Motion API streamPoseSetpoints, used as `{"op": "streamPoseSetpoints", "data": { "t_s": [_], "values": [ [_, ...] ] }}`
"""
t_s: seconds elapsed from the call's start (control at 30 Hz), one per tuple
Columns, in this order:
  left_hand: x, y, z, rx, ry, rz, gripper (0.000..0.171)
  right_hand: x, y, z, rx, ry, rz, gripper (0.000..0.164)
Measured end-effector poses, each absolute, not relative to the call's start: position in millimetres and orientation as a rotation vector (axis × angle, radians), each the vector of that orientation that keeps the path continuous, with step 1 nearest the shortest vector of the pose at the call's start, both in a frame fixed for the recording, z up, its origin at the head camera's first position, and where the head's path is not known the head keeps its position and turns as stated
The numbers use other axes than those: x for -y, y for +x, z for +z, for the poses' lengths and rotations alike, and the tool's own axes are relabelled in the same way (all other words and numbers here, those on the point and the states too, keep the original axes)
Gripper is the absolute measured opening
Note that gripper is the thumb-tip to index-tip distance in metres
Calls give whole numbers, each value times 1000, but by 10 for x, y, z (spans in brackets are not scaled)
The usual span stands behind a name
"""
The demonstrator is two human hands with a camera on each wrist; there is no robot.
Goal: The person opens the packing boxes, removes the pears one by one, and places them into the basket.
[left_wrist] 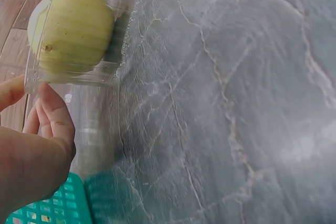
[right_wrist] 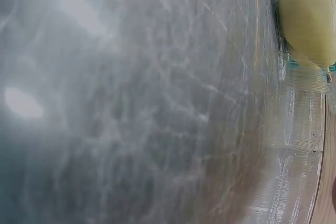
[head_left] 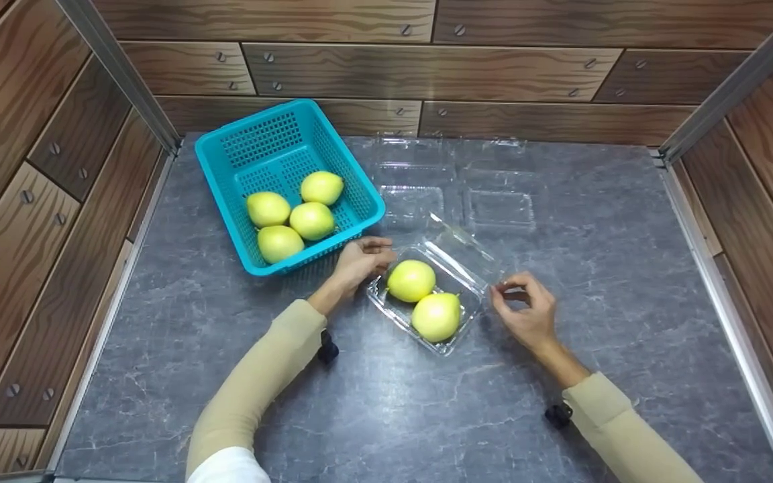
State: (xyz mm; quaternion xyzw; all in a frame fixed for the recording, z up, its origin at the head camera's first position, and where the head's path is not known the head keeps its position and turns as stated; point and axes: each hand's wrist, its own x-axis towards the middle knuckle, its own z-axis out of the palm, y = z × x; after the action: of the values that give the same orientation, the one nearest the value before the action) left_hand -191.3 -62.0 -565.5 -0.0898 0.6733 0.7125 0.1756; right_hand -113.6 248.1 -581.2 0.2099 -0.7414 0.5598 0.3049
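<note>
In the head view, two yellow-green pears (head_left: 435,317) sit side by side in a clear plastic clamshell box (head_left: 392,318). Its lid (head_left: 461,243) stands raised at the far right side. At the box's left corner, my left hand (head_left: 358,263) pinches the rim between thumb and fingers; the left wrist view shows the fingertips (left_wrist: 50,95) at the clear edge under a pear (left_wrist: 76,30). My right hand (head_left: 527,308) has thumb and forefinger brought together at the lid's right corner. The right wrist view catches a pear (right_wrist: 307,22) behind clear plastic, with that hand almost wholly out of frame.
A teal plastic basket (head_left: 222,208) holding several pears stands at the back left, close to my left hand. Behind the box lie more clear clamshell boxes (head_left: 499,201). Wood-patterned walls (head_left: 333,70) bound the grey marbled table (head_left: 225,362) at the back and sides.
</note>
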Motion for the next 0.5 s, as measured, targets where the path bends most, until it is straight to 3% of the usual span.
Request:
{"op": "streamPoseSetpoints", "data": {
  "t_s": [0.5],
  "values": [
    [605,-1949,-5701,-1940,-234,2007,38,-2470,-1152,-5803,1968,502,1512,22]
  ]
}}
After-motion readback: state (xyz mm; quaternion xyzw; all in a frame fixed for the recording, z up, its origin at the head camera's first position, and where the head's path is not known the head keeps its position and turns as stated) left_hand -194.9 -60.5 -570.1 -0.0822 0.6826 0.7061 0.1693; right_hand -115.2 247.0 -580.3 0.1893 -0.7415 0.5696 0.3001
